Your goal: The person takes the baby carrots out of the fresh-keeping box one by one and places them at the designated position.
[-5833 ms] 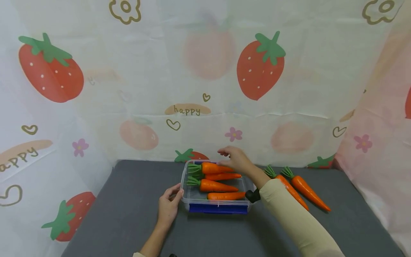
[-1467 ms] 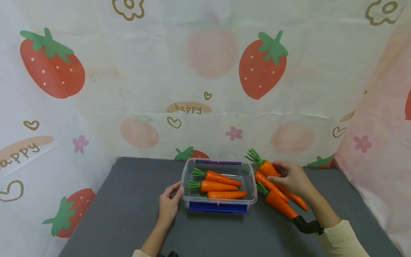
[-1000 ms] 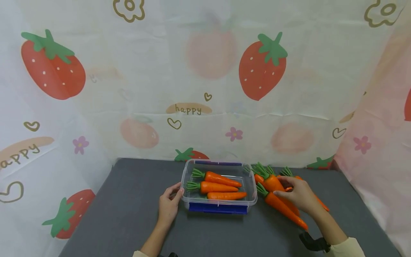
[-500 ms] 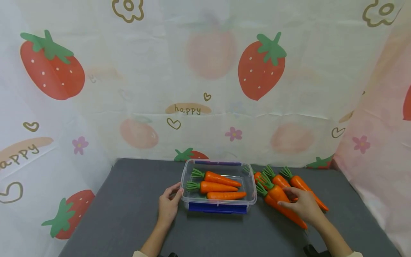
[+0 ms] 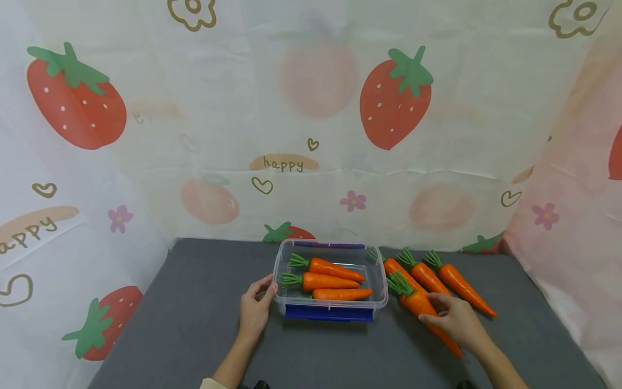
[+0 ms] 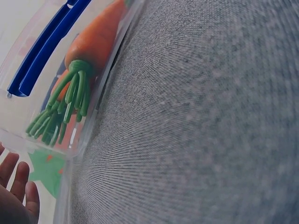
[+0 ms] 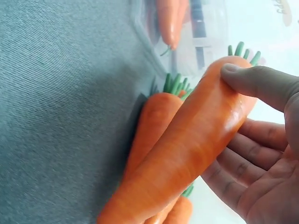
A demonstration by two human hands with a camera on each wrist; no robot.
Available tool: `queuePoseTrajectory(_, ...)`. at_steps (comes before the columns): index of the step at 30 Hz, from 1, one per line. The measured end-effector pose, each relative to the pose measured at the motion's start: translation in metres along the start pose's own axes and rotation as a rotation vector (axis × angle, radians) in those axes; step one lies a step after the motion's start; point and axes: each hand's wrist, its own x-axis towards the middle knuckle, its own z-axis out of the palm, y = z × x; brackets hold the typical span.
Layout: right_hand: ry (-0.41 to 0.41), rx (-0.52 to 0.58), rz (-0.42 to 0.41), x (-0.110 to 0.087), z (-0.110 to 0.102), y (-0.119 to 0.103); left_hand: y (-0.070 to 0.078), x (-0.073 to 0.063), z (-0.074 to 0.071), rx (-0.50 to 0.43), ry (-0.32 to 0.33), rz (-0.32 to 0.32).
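Note:
My right hand (image 5: 459, 319) holds an orange carrot with green stems (image 7: 182, 149) between thumb and fingers. It lies over another carrot (image 7: 152, 121) on the table, right of a clear plastic box (image 5: 330, 308) with blue clips. Inside the box are three carrots: one at the back (image 5: 335, 268), one in the middle (image 5: 332, 281) and one by the front wall (image 5: 342, 295). My left hand (image 5: 255, 308) rests against the box's left side, thumb near the front corner. In the left wrist view its fingers (image 6: 19, 179) look extended beside the wall.
Further carrots lie slanted on the table right of the box: one near its wall (image 5: 405, 274), one behind the right hand (image 5: 430, 276) and one farthest right (image 5: 461, 289). Grey cloth (image 5: 194, 302) covers the table; a strawberry-print sheet (image 5: 233, 108) hangs behind.
One carrot has left the box since the earliest frame. Over the last second my right hand has brought the held carrot toward the front, over another carrot. The left hand has stayed at the box.

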Motion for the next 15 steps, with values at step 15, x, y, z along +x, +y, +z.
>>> queuePoseTrajectory(15,0.013,-0.041,0.048,-0.0017,0.009,0.0051,0.0025,-0.0012,0.0004,0.005,0.012,-0.005)
